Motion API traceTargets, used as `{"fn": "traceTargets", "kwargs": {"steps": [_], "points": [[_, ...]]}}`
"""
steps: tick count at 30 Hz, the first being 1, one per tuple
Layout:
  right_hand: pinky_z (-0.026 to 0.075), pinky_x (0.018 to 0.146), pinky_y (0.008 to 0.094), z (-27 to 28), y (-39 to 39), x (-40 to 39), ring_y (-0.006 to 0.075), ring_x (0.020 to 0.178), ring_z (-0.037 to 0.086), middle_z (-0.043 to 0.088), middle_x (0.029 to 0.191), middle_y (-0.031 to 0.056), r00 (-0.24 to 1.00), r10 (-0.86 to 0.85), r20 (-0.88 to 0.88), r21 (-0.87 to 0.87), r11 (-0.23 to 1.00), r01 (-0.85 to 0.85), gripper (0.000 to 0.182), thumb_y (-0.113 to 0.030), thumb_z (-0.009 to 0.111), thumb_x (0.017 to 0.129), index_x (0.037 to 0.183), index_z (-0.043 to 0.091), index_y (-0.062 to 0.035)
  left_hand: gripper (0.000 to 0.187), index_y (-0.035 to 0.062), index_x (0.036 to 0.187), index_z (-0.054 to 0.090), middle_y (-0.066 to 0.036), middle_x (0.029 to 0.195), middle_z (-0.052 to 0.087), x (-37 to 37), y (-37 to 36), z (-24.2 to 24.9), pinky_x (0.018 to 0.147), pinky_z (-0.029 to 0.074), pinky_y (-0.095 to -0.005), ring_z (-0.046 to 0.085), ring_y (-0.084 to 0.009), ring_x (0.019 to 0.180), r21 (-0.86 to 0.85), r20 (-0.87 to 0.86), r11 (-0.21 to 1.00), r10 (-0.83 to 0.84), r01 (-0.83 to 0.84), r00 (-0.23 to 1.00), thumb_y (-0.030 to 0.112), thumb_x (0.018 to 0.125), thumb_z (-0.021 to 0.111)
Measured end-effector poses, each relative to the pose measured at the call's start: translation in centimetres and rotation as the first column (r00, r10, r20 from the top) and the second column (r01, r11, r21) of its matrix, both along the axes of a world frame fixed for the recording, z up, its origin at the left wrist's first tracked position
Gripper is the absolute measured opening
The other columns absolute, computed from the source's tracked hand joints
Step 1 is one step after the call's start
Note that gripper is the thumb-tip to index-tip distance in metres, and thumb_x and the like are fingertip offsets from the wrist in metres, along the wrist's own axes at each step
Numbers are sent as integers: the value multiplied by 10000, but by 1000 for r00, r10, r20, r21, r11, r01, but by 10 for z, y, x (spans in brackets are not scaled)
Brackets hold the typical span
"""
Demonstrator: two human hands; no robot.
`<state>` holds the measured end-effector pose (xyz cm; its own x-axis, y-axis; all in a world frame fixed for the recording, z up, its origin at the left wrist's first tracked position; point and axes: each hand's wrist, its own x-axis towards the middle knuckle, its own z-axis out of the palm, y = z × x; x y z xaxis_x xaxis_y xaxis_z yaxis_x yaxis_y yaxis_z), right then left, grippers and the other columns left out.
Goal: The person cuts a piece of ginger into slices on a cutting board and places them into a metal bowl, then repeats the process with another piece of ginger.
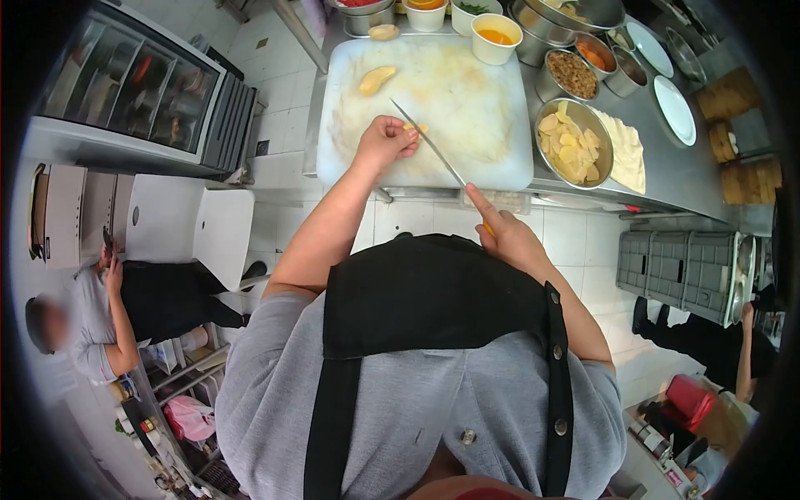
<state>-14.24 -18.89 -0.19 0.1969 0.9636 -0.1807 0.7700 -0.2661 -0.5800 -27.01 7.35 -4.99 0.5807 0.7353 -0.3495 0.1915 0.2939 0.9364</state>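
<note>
My left hand (388,142) rests on the white cutting board (475,167) with its fingers curled around a small piece of pale yellow ginger (422,127), mostly hidden. In my right hand (512,242) is a kitchen knife (440,157) with a yellow handle. Its long blade slants up and left across the board, passing close beside my left fingertips. Farther up the board lies a peeled knob of ginger (377,81), and another ginger piece (383,32) sits at the far edge. A metal bowl (611,158) right of the board holds many pale yellow slices (571,146).
A white tub of orange liquid (494,42) stands on the board's far right corner. Metal containers, one with brown minced food (572,73), and white plates (675,111) line the steel counter. A folded pale cloth (623,154) touches the bowl. Other people stand left and right.
</note>
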Motion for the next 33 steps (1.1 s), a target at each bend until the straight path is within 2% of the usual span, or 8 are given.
{"fn": "traceTargets", "kwargs": {"steps": [6,12,15,18,21,24,27,33], "points": [[522,687,487,1,10,-3,400,718,636,600,809,232,999,-15,43,-33,999,16,765,-144,564,902,1532,187,-358,264,2,1087,486,-89,966,619,0,1,-4,761,576,-281,652,-158,852,14,9,1000,-9,9,1000,104,923,665],[508,665,478,0,42,-3,393,687,622,609,781,231,999,40,3,34,999,-40,714,-108,541,912,1540,220,-221,261,-4,1085,487,-82,963,614,0,0,-3,756,578,-272,648,-149,846,32,11,999,-14,13,1000,101,924,663],[496,659,483,-3,61,-4,392,679,614,609,770,239,997,47,58,40,998,-49,682,-91,522,918,1535,242,-174,269,-7,1090,485,-84,965,613,1,0,-5,749,579,-271,649,-150,838,45,16,999,-11,10,1000,100,922,666],[489,701,480,-2,65,-3,411,717,618,626,792,254,998,41,44,29,999,-42,686,-90,519,928,1539,226,-198,281,-5,1091,469,-92,971,617,1,1,-6,744,579,-270,653,-152,839,47,14,999,-8,8,1000,96,920,667],[489,666,493,0,58,-2,396,680,608,603,747,242,999,32,9,61,998,-32,683,-75,513,911,1533,244,-162,290,-1,1085,450,-102,977,622,1,2,-8,740,579,-270,657,-156,843,49,11,999,-4,3,1000,91,918,668],[490,672,490,3,39,-1,397,686,612,604,744,240,998,29,-55,25,999,-28,710,-87,526,904,1538,225,-195,292,4,1077,438,-107,980,626,0,1,-5,735,579,-270,662,-164,849,37,19,999,0,0,1000,86,916,669],[492,685,491,-4,17,3,400,696,619,602,741,238,999,39,-28,85,996,-37,745,-114,544,899,1542,200,-264,291,8,1073,443,-108,977,623,0,2,-9,733,580,-270,664,-170,853,22,37,1000,2,-3,999,85,913,673],[500,701,482,2,-4,7,392,708,628,609,782,234,999,3,-41,-14,1000,-4,775,-143,569,894,1533,188,-357,284,7,1072,446,-109,982,617,0,1,-5,742,584,-279,664,-174,855,14,9,1000,2,-2,1000,86,915,669]]}}
